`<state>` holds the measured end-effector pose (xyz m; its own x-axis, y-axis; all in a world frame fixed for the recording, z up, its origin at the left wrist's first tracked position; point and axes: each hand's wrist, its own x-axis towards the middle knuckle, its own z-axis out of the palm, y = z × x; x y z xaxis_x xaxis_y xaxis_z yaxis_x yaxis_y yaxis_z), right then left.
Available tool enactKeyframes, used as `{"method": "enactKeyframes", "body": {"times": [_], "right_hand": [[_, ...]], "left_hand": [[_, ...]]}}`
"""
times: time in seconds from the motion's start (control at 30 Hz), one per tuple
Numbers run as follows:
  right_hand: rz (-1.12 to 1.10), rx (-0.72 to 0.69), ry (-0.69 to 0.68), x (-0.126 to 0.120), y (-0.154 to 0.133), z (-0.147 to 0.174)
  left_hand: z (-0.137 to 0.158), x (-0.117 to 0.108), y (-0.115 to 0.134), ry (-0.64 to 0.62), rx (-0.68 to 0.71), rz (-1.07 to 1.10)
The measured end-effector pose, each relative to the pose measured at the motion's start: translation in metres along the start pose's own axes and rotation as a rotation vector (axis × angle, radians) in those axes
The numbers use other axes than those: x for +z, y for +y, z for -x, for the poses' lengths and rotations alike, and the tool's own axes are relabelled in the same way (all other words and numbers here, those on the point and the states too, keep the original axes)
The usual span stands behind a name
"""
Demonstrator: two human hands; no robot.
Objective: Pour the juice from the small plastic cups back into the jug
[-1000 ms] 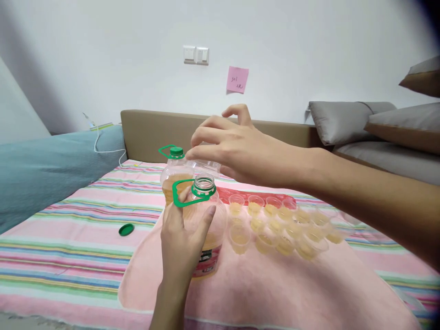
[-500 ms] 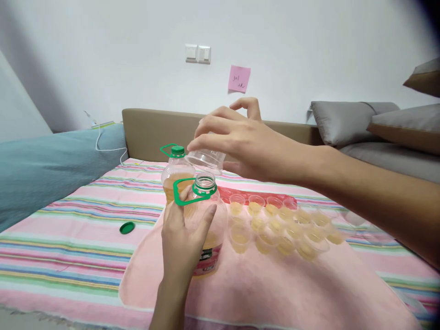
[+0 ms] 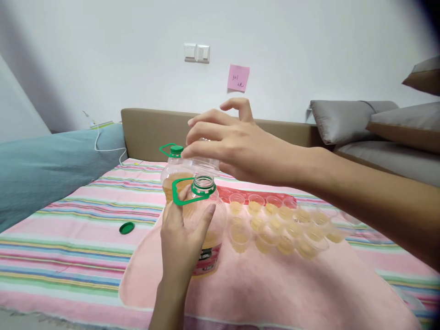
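My left hand [image 3: 182, 233] is wrapped round an uncapped clear plastic bottle [image 3: 220, 220] with a green carry ring at its neck and yellowish liquid low inside. Above the bottle's mouth, my right hand [image 3: 237, 142] grips a clear plastic cup [image 3: 202, 164], tipped over and partly hidden by the fingers. No liquid can be made out in that cup. Beyond the held bottle stands a second bottle [image 3: 170, 178] with a green cap, holding yellowish liquid. Several clear cups [image 3: 239, 234] with yellowish liquid stand in rows to the right.
A loose green cap [image 3: 127, 228] lies on the striped sheet [image 3: 85, 252] at the left. Under the cups spreads a pink cloth [image 3: 275, 288], with a red plastic wrapper [image 3: 227, 194] behind them. Grey cushions [image 3: 350, 121] are piled at the right, before a brown headboard [image 3: 147, 133].
My right hand has shifted slightly left, and the cup in it has tilted further, its rim now more hidden. My left hand keeps its hold on the bottle.
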<state>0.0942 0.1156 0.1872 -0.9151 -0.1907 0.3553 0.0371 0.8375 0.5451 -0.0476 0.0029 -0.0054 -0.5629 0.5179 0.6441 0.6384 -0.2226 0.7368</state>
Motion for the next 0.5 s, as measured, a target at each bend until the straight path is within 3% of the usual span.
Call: {"method": "enactKeyframes", "body": {"times": [0.5], "right_hand": [[-0.058, -0.013, 0.047, 0.0006, -0.0035, 0.0011]], "left_hand": [[0.0000, -0.0009, 0.0001, -0.010, -0.025, 0.001]]}}
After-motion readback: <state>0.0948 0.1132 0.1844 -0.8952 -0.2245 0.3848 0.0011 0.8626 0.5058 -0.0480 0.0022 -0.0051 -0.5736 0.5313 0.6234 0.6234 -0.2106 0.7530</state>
